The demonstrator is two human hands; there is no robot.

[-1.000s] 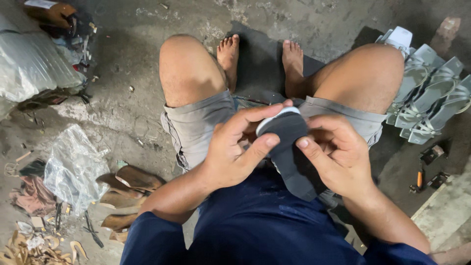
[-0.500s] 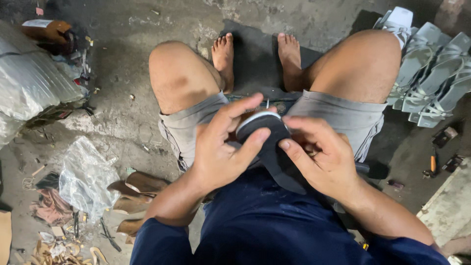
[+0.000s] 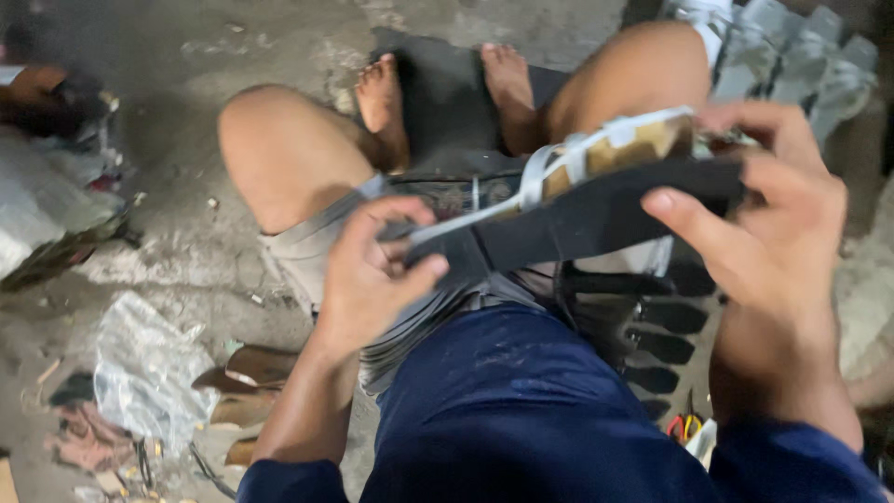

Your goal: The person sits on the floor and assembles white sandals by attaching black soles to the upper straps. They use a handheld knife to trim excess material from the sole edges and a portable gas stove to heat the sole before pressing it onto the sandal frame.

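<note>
I sit on a concrete floor with my knees apart. Both hands hold a sandal upper (image 3: 596,200) sideways above my lap: a black sole edge with a white strap and a tan insole showing. My left hand (image 3: 372,279) pinches its left end, thumb on top. My right hand (image 3: 764,214) grips its right end, fingers curled over the top and thumb on the black edge. My bare feet rest on a dark mat (image 3: 447,102).
A stack of grey-white sandal parts (image 3: 801,65) lies at the far right. Brown soles (image 3: 251,373) and a crumpled clear plastic bag (image 3: 149,373) lie at the lower left. Black sole pieces (image 3: 661,345) are by my right thigh, with small red-handled pliers (image 3: 684,427) below.
The sandal was held end-on close to my lap; it is now turned sideways and stretched between both hands, with the right hand moved up and right.
</note>
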